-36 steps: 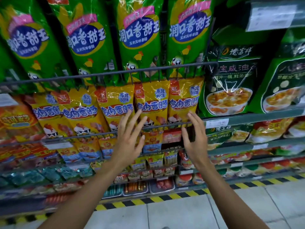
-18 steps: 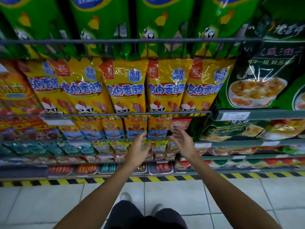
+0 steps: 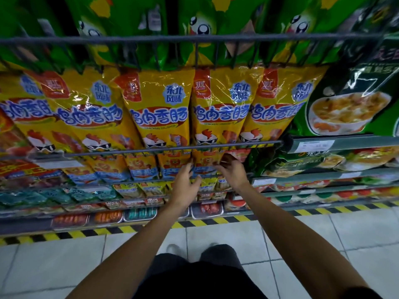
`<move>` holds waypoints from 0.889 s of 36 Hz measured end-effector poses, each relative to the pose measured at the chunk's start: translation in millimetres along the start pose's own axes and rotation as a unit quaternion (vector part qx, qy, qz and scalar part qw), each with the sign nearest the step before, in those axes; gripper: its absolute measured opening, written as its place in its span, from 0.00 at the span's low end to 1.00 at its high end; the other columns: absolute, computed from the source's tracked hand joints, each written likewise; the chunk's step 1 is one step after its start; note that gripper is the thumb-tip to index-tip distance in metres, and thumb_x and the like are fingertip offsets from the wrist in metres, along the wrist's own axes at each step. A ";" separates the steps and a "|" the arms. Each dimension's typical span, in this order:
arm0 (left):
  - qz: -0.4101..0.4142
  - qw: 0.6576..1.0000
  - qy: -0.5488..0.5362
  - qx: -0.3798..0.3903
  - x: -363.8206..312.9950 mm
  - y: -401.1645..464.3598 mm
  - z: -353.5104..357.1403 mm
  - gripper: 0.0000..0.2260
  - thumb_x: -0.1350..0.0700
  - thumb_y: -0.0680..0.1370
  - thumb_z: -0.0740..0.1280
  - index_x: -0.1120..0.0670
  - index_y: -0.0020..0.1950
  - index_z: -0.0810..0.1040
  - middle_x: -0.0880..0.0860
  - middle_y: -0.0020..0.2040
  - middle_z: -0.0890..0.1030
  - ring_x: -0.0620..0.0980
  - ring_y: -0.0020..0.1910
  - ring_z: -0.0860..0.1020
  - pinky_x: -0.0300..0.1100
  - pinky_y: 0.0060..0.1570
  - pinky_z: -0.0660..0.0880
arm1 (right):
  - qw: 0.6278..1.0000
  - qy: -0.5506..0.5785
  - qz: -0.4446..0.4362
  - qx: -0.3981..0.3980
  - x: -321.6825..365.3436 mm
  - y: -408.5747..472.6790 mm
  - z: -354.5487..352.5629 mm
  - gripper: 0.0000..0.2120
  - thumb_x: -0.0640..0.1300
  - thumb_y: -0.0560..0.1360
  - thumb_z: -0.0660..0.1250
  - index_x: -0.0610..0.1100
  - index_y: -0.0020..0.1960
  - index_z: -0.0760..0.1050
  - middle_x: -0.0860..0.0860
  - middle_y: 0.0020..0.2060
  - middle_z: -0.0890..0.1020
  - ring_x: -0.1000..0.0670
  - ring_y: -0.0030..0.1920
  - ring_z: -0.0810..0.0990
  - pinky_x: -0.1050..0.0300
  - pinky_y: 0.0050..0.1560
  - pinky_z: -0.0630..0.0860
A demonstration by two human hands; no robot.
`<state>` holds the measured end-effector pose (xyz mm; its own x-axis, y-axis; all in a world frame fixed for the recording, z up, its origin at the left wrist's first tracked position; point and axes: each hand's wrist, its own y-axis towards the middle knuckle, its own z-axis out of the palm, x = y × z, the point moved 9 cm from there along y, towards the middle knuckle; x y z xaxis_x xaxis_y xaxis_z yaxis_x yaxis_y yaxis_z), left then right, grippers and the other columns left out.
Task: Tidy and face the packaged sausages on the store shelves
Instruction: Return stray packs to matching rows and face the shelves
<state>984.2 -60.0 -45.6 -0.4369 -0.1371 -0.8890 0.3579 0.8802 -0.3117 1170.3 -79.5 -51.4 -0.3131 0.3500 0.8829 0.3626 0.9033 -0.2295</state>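
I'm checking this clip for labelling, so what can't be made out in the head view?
- Left hand: fingertips hidden behind the orange packs; grip unclear.
- Right hand: fingers motion-blurred; hold on the pack uncertain.
- Price tag: print too small and blurred.
- Green bags: tops cut off by the upper edge.
- Bottom-shelf trays: labels too small.

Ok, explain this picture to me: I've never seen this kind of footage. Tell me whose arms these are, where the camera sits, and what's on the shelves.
No machine here: a person wears a camera on the head, looking down their own arms at a store shelf. The left hand and right hand reach to the small orange-and-blue sausage packs below the wire rail; the right hand's fingers curl at one pack's upper edge, the left touches its side. Above hang big yellow sausage bags, then green bags. Green soup packets sit to the right.
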 end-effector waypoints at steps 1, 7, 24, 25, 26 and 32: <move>-0.002 1.000 -0.001 0.001 1.0 1.1 0.5 0.29 0.60 0.85 0.65 0.56 0.84 0.57 0.54 0.82 0.62 0.54 0.80 0.65 0.44 0.75 0.66 | 1.000 -0.004 -0.003 -0.003 0.5 1.2 -1.4 0.13 0.37 0.79 0.72 0.35 0.62 0.80 0.42 0.57 0.85 0.41 0.60 0.83 0.49 0.63 0.79; -0.025 0.999 -0.029 -0.022 3.8 10.2 1.0 0.28 0.58 0.84 0.67 0.56 0.83 0.61 0.54 0.80 0.65 0.54 0.78 0.68 0.37 0.67 0.66 | 1.000 -0.022 -0.004 0.000 -6.0 10.1 -7.7 0.08 0.43 0.79 0.72 0.40 0.55 0.85 0.42 0.52 0.86 0.39 0.57 0.84 0.37 0.62 0.77; -0.035 0.997 -0.075 0.005 -6.0 19.2 47.9 0.23 0.61 0.85 0.64 0.57 0.81 0.65 0.55 0.78 0.68 0.52 0.77 0.69 0.28 0.63 0.67 | 0.998 -0.038 -0.030 -0.050 -22.5 8.9 -64.2 0.15 0.46 0.78 0.74 0.37 0.60 0.84 0.43 0.49 0.87 0.50 0.45 0.82 0.52 0.51 0.78; -0.039 0.997 -0.072 0.011 -4.8 19.3 52.1 0.23 0.62 0.85 0.64 0.58 0.80 0.65 0.56 0.78 0.68 0.53 0.77 0.68 0.33 0.67 0.66 | 0.998 -0.031 -0.015 -0.043 -29.8 10.8 -64.8 0.15 0.46 0.78 0.75 0.37 0.59 0.84 0.43 0.49 0.87 0.50 0.44 0.82 0.54 0.50 0.76; -0.040 0.996 -0.072 0.015 -3.5 18.9 56.0 0.23 0.63 0.85 0.64 0.58 0.80 0.66 0.56 0.77 0.68 0.54 0.77 0.68 0.35 0.69 0.66 | 0.999 -0.022 -0.005 -0.038 -35.7 12.3 -65.8 0.14 0.45 0.77 0.75 0.36 0.58 0.84 0.43 0.49 0.87 0.49 0.46 0.83 0.56 0.51 0.76; -0.045 0.995 -0.086 0.004 2.3 18.7 63.2 0.24 0.64 0.84 0.64 0.56 0.81 0.65 0.55 0.78 0.66 0.53 0.77 0.67 0.35 0.69 0.66 | 0.998 -0.059 -0.016 -0.008 -41.8 18.1 -66.4 0.14 0.48 0.77 0.74 0.40 0.58 0.84 0.47 0.53 0.87 0.48 0.55 0.84 0.63 0.56 0.76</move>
<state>1042.1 -72.6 -74.7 -0.3204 -0.2918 -0.9012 0.3300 0.8574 -0.3950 1248.3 -94.3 -65.3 -0.4248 0.3485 0.8355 0.3642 0.9107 -0.1947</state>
